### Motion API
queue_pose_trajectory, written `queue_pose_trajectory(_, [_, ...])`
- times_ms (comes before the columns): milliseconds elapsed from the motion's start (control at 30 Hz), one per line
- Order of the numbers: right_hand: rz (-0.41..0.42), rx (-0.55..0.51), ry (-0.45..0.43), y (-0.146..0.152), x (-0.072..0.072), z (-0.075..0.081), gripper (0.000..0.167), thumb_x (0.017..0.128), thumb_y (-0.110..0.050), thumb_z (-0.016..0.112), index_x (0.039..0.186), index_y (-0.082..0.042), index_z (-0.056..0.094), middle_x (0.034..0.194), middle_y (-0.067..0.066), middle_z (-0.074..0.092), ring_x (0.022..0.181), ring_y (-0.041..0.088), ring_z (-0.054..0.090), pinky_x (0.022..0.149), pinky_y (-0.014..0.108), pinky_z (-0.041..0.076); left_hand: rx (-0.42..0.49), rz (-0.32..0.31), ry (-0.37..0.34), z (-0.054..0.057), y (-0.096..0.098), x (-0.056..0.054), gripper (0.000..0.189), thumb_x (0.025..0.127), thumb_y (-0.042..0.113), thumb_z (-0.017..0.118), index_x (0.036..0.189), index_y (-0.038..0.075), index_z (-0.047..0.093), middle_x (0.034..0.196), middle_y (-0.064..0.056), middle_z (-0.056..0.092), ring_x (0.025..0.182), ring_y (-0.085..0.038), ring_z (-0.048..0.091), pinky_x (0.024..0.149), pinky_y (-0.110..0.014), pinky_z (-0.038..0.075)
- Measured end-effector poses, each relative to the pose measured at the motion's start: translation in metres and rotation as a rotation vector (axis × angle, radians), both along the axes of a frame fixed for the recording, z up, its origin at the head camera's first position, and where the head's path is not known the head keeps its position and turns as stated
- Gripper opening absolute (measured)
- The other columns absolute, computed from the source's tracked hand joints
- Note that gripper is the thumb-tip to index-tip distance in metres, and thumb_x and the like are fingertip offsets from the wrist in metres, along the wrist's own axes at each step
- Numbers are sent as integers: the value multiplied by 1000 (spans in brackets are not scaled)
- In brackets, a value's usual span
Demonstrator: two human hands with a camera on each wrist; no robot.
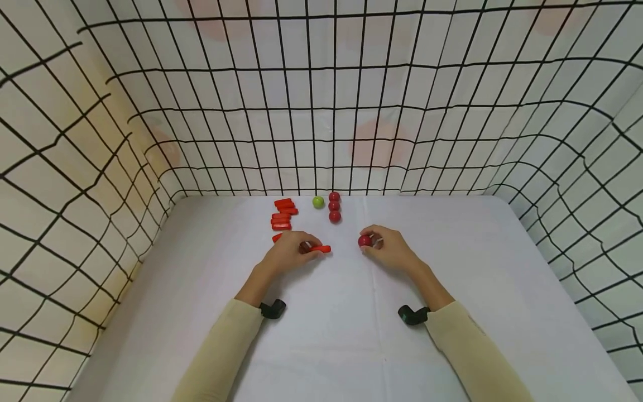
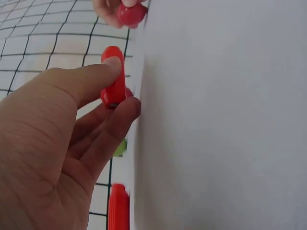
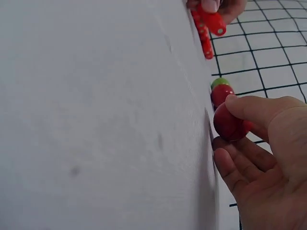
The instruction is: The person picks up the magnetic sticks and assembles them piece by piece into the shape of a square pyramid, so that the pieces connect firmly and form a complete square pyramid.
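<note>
My left hand [image 1: 287, 252] pinches a small red oblong piece [image 2: 114, 81] between thumb and fingers, its rounded end pointing outward. My right hand [image 1: 393, 249] holds a shiny red ball [image 3: 230, 123] with the thumb on one side and fingers on the other. Both hands are just above or at the white table, apart from each other. Beyond my left hand lie several more red oblong pieces [image 1: 281, 221] in a loose column, one partly hidden behind the hand. Between the hands and farther back, three red balls [image 1: 334, 206] stand in a row.
A green ball [image 1: 318, 202] lies to the left of the red row, near the table's back edge. The white-covered table [image 1: 331, 335] is bordered at the back and sides by a black wire grid [image 1: 321, 111]. Dark cameras [image 1: 413, 315] are strapped to both wrists.
</note>
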State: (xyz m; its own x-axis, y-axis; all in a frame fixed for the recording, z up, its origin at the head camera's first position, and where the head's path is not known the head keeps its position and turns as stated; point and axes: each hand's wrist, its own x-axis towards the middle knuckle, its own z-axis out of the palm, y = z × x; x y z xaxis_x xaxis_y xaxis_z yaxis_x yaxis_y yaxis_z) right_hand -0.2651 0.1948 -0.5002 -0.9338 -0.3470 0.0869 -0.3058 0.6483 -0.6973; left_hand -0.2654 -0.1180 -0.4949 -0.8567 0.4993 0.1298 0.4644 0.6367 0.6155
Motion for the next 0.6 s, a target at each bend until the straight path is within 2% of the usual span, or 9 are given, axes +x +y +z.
queue_pose_trajectory(167, [-13,-44,-29,0,14,-2,32,93,-24,76,123,-20,67,103,2,72,96,21,66,87,38,56,4,-27,-16,-1,14,4,25,92,24,79,115,17,78,98,6,76,84,-7,66,79,-23,58])
queue_pose_trajectory(333, [-13,-66,-51,-2,23,-6,30,93,-28,78,120,-25,67,99,-2,70,88,20,61,78,35,53,24,-78,-14,-4,25,6,23,93,25,78,115,18,79,93,7,75,82,-6,64,77,-21,56])
queue_pose_trajectory(600, [36,-104,-20,-8,26,-12,28,92,-31,79,118,-25,68,95,-4,69,82,20,59,72,31,50,35,-109,-13,-9,34,5,25,94,26,78,117,18,78,93,9,75,82,-6,62,78,-21,55])
